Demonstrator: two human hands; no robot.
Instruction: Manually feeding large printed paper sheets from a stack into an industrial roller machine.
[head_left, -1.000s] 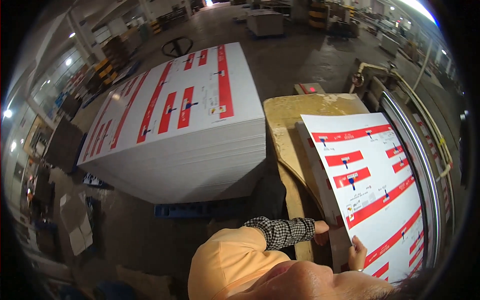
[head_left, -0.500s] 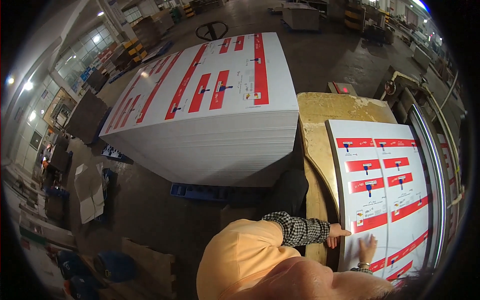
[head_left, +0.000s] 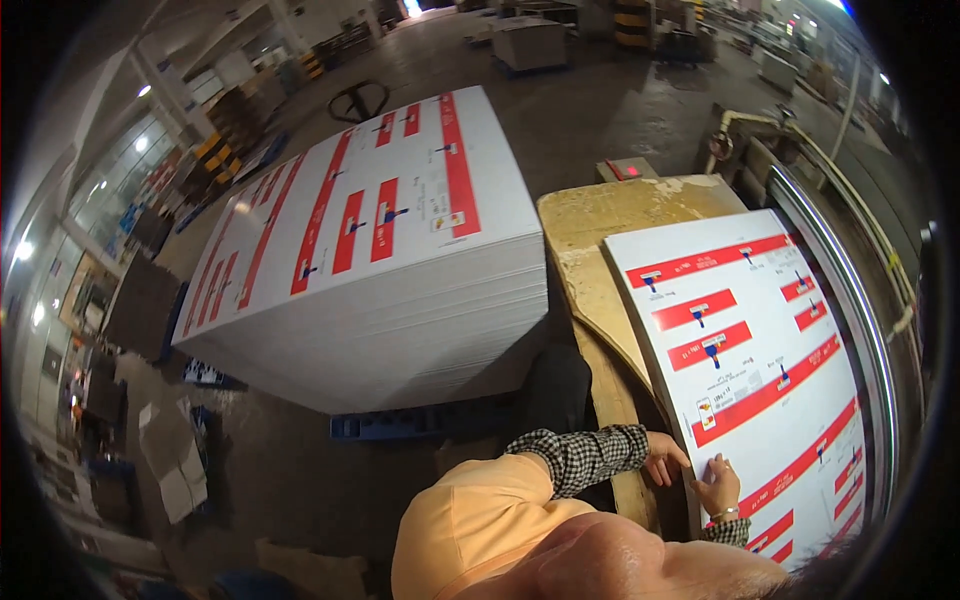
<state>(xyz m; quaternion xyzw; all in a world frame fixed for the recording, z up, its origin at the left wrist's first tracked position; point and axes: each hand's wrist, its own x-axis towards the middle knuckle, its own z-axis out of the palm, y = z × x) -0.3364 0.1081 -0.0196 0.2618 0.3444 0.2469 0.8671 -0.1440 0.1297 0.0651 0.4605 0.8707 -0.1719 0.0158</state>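
Observation:
A stack of white sheets printed with red bands and small blue figures [head_left: 800, 385] lies along the right side. At its left edge, my left hand [head_left: 663, 458] reaches out from a checked sleeve with one finger stretched to the sheets' edge and the others hanging down. Just to its right, my right hand [head_left: 718, 487], with a bracelet at the wrist, rests on the top sheet near that same edge. Its fingers are bent, with the thumb apart, and no held thing shows in it. What lies under the fingertips is hidden.
A tall stack of similar printed sheets [head_left: 400, 300] stands at my left on a blue pallet [head_left: 390, 426]. Beyond my hands is a worn wooden table [head_left: 640, 213] with a red-lit box [head_left: 625, 170]. A shiny metal rail [head_left: 850, 290] borders the sheets.
My right hand has drawn left to the sheets' edge, its fingers now bent rather than spread. A lengthwise seam across the printed surface is gone. The view has turned slightly.

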